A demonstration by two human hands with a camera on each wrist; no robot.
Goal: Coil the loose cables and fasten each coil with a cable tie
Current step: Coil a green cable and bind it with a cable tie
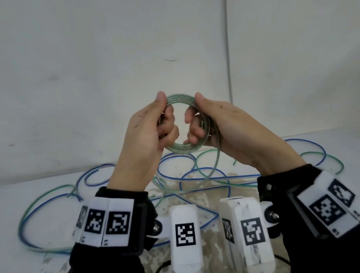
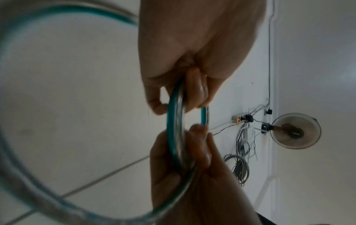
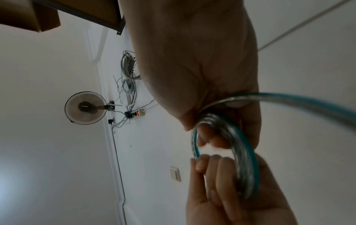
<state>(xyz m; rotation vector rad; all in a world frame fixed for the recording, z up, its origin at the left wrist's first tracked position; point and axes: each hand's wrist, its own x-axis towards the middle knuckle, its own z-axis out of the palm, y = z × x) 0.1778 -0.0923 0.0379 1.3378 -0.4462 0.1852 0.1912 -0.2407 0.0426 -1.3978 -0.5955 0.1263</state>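
A small coil of green-striped clear cable is held up in front of the wall, above the table. My left hand grips its left side, thumb on top and fingers curled through the ring. My right hand grips the right side the same way. In the left wrist view the coil runs edge-on between the two hands. In the right wrist view the coil shows several stacked turns. A free tail of the cable hangs in a loop from below my right hand.
Loose blue cable and green cable sprawl in overlapping loops across the worn white table below the hands. A grey cord runs down the wall behind. A wall fan and a power strip hang farther off.
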